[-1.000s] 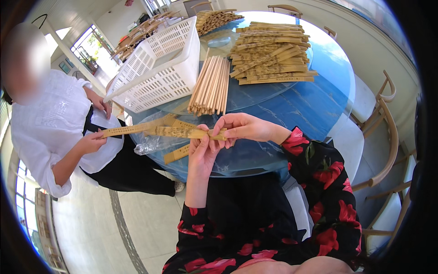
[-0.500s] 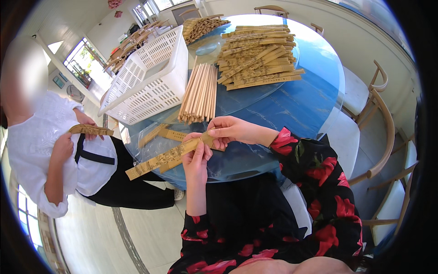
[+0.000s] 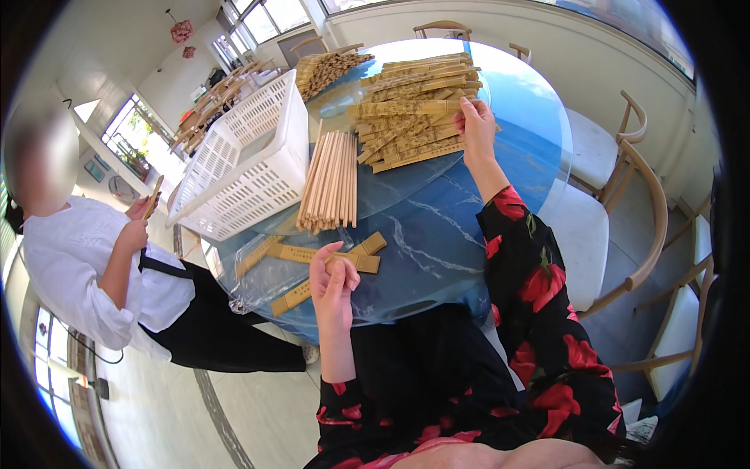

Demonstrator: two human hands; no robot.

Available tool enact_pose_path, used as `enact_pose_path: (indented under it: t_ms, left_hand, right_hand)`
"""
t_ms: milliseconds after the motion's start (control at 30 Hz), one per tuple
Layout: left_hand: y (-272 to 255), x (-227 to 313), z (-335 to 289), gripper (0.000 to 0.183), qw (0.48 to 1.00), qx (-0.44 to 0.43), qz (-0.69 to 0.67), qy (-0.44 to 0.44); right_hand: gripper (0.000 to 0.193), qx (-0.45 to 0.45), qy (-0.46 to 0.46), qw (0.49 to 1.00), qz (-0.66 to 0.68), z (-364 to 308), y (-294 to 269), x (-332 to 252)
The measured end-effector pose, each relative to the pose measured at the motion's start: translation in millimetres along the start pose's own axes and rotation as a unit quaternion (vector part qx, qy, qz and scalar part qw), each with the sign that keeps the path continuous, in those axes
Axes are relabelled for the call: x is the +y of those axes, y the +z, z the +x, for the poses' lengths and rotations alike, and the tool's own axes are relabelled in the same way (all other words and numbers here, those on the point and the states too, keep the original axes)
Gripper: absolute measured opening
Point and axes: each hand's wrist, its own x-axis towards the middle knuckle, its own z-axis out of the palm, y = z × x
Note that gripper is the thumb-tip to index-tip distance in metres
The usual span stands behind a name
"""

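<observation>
My right hand (image 3: 476, 131) reaches to the far side of the table, thumb and fingers pinched on the right end of a printed yellow-brown paper chopstick sleeve (image 3: 406, 108). That sleeve stretches left across the top of a large pile of similar sleeves (image 3: 422, 144). My left hand (image 3: 333, 291) is held over the near table edge, fingers loosely curled and apart, with nothing seen in it. Just beyond it lie several loose sleeves (image 3: 312, 255), some crossing each other. A bundle of bare wooden chopsticks (image 3: 330, 184) rests between these and the pile.
A white slotted plastic basket (image 3: 254, 176) stands at the left of the round blue glass table (image 3: 437, 234). Another brown stack (image 3: 332, 72) lies at the back. A person in white (image 3: 101, 273) stands at left, holding a sleeve. Wooden chairs (image 3: 590, 234) line the right.
The sleeve both my hands held at the near edge is no longer between them. My right hand has moved away to the pile and grips a sleeve there. The other person's hands have risen.
</observation>
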Motion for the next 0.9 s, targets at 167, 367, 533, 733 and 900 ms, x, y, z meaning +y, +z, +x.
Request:
enact_pose_path:
  t_ms: [167,367,533,733,900]
  left_hand:
    - [0,-2,1,0.037,1.0,-0.007,-0.002,0.003]
    - [-2,-1,-1,0.035,1.0,-0.002,-0.015,0.002]
    - [-2,-1,-2,0.037,1.0,-0.005,0.009,0.008]
    - [0,-1,-1,0.033,1.0,-0.021,0.017,0.013]
    - [1,0,-1,0.027,0.999,-0.018,0.035,0.005]
  right_hand:
    - [0.018,0.016,0.015,0.999,-0.045,28,-14,10]
    - [0.049,-0.057,-0.009,0.998,-0.005,23,-6,20]
    - [0.035,-0.155,-0.092,0.963,-0.198,7,-5,35]
    - [0.014,-0.311,-0.273,0.837,-0.357,-67,23,14]
    - [0.026,-0.495,-0.34,0.704,-0.379,-126,41,17]
